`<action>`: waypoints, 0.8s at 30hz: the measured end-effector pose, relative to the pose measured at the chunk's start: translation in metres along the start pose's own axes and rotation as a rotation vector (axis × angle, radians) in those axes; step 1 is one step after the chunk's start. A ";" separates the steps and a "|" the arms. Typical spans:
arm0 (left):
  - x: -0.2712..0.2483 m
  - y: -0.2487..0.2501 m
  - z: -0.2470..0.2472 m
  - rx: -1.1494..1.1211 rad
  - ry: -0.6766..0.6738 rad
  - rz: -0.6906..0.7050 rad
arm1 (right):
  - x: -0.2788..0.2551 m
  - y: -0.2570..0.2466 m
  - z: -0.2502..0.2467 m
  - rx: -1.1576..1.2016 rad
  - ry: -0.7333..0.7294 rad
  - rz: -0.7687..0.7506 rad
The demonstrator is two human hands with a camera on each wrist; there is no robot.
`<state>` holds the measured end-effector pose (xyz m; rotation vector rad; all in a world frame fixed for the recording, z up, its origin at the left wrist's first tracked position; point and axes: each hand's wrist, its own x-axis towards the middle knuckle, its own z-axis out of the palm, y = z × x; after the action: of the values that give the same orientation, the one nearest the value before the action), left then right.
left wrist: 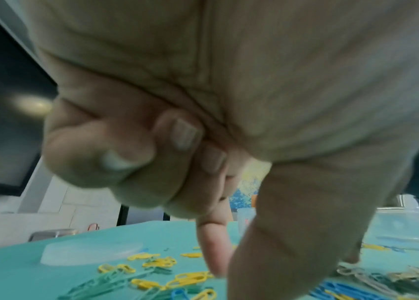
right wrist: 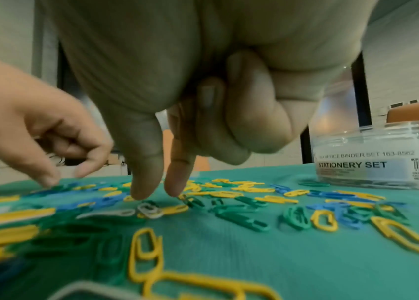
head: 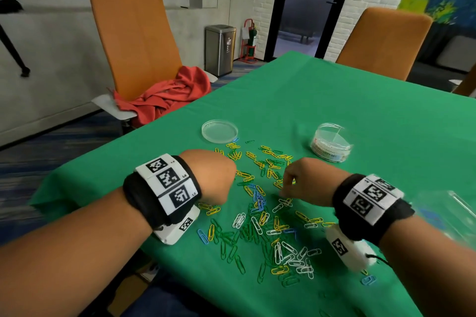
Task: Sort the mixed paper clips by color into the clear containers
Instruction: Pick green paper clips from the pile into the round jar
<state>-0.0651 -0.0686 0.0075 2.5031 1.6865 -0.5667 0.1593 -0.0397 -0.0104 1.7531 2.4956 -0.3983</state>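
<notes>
Yellow, green, blue and white paper clips [head: 257, 208] lie scattered on the green tablecloth [head: 360, 100]. My left hand [head: 231, 180] hovers over the left part of the pile; its index finger [left wrist: 216, 261] and thumb point down at yellow clips [left wrist: 190, 278], apart, the other fingers curled into the palm. My right hand [head: 283, 188] reaches into the middle; thumb [right wrist: 144, 192] and index finger [right wrist: 177, 188] touch down, spread, just behind a white clip [right wrist: 149, 210]. I see no clip held in either hand. A shallow clear dish [head: 219, 131] and a clear labelled jar [head: 332, 143] stand behind the pile.
Another clear container [head: 448, 211] shows blurred at the right edge. An orange chair [head: 134, 33] with a red cloth [head: 164, 98] stands off the table's left corner, a second chair [head: 381, 41] at the far side. The table's left edge runs just beside my left wrist.
</notes>
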 end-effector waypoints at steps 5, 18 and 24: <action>-0.004 0.011 -0.002 -0.024 0.012 0.087 | -0.001 -0.007 0.009 -0.077 -0.059 0.045; 0.001 0.015 0.003 -0.132 -0.130 0.173 | -0.011 0.018 -0.004 1.645 -0.135 0.095; 0.008 -0.020 -0.007 -0.550 -0.122 0.188 | -0.004 0.005 0.002 0.884 -0.183 0.025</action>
<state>-0.0782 -0.0519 0.0145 2.1426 1.3170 -0.1937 0.1655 -0.0426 -0.0124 1.8155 2.2981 -1.7729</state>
